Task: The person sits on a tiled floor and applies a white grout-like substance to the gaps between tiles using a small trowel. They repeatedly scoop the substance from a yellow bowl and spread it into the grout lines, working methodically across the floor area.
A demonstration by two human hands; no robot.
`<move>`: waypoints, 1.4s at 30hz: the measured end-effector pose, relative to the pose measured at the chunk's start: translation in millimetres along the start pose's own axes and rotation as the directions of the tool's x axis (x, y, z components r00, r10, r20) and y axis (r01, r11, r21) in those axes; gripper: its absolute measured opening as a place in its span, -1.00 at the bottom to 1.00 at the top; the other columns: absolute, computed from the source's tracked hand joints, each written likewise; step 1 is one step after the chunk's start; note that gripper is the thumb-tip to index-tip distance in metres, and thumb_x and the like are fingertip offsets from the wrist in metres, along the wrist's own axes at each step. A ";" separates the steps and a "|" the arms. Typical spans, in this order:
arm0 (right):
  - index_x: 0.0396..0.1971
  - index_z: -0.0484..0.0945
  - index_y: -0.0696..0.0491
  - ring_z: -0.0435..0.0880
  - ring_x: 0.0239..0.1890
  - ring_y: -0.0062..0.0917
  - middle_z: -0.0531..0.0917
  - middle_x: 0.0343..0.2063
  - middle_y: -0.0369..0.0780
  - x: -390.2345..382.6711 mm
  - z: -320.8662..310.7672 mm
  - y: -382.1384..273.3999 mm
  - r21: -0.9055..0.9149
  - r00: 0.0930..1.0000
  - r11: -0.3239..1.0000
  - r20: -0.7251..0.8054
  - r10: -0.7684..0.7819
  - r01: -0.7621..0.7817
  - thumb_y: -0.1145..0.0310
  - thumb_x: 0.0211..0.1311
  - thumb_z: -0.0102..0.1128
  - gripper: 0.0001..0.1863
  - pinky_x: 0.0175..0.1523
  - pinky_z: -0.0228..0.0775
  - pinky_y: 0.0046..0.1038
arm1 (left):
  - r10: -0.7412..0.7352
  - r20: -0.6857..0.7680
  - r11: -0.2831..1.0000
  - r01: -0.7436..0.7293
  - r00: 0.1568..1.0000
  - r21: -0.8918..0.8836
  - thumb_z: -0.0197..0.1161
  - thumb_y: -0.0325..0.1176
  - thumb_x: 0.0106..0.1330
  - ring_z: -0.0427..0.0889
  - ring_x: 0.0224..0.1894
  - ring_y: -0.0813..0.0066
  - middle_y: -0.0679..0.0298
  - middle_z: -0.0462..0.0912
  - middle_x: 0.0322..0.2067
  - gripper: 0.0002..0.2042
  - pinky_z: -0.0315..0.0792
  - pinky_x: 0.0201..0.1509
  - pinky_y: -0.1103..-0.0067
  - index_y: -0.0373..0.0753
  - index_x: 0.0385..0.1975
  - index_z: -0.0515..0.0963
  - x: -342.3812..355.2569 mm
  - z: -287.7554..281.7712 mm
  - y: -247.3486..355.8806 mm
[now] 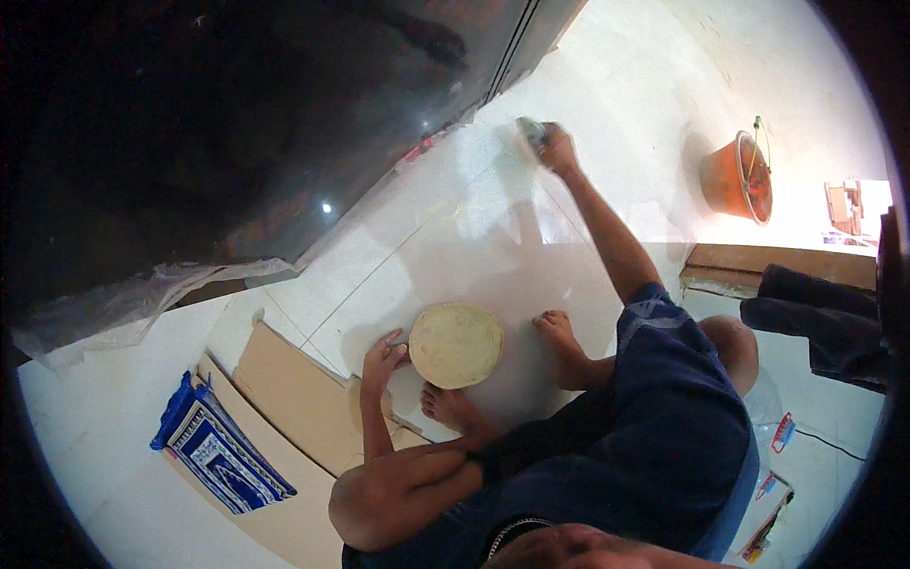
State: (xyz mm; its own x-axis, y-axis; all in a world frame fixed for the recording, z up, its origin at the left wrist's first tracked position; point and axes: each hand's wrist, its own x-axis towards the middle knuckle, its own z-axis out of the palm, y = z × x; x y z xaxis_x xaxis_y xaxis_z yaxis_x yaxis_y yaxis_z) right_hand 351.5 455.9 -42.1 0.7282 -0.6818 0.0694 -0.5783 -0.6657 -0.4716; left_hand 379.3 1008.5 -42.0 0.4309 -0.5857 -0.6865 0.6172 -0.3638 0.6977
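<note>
My right hand [557,150] reaches far out over the white floor, closed round a small pale green-grey pad [531,129], which may be a sponge; its kind is not clear. The pad is low against the tiles. Close to my body, my left hand [384,356] is beside a round, pale yellow vessel [457,345] that looks like a basin. Its fingers are partly spread at the vessel's left rim, touching or nearly so. The vessel stands on the floor between my bare feet [563,349].
A large dark glossy panel [237,123] with plastic sheeting [142,294] fills the upper left. An orange bucket [728,178] stands at the far right wall. Flattened cardboard [294,398] with a blue patterned packet [232,465] lies left. Dark cloth [815,318] hangs at right.
</note>
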 end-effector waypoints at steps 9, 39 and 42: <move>-0.19 0.56 0.08 0.60 -0.16 -0.17 0.59 -0.19 -0.02 25.1 -22.4 26.9 0.006 0.946 0.947 0.036 0.321 -0.322 0.29 0.02 0.20 -0.68 -0.08 0.46 -0.25 | 0.007 0.039 0.995 -0.011 0.999 0.095 0.14 -0.45 0.27 0.60 -0.21 0.47 0.16 0.61 -0.24 -0.54 0.52 -0.10 0.57 -0.28 0.19 0.29 3.4 -2.4 -3.6; 0.02 0.49 -0.05 0.19 0.25 -0.17 0.18 0.24 -0.13 -136.5 66.6 -173.0 0.231 0.508 0.648 0.456 -0.731 0.725 0.72 -0.19 0.15 -0.37 0.28 0.23 -0.28 | 0.053 0.073 0.988 -0.063 0.996 0.140 0.22 -0.34 0.26 0.59 -0.23 0.54 0.22 0.63 -0.29 -0.54 0.53 -0.12 0.56 -0.23 0.17 0.34 -4.9 -11.7 10.2; -0.01 0.49 -0.02 0.19 0.25 -0.15 0.16 0.25 -0.14 -133.7 79.6 -171.9 0.233 0.512 0.625 0.400 -0.760 0.745 0.71 -0.16 0.14 -0.41 0.29 0.20 -0.27 | 0.074 0.112 0.997 -0.077 0.991 0.020 0.22 -0.35 0.26 0.60 -0.23 0.54 0.21 0.62 -0.28 -0.54 0.53 -0.11 0.57 -0.24 0.17 0.34 12.2 -20.4 -20.1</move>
State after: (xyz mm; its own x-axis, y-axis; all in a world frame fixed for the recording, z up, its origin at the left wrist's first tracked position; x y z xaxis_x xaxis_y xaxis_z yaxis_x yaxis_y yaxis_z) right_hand 382.8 685.6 -40.3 0.9597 0.2779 0.0421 0.2667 -0.8531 -0.4484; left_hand 385.6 1023.5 -68.5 0.3992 -0.6883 -0.6057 0.5692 -0.3319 0.7523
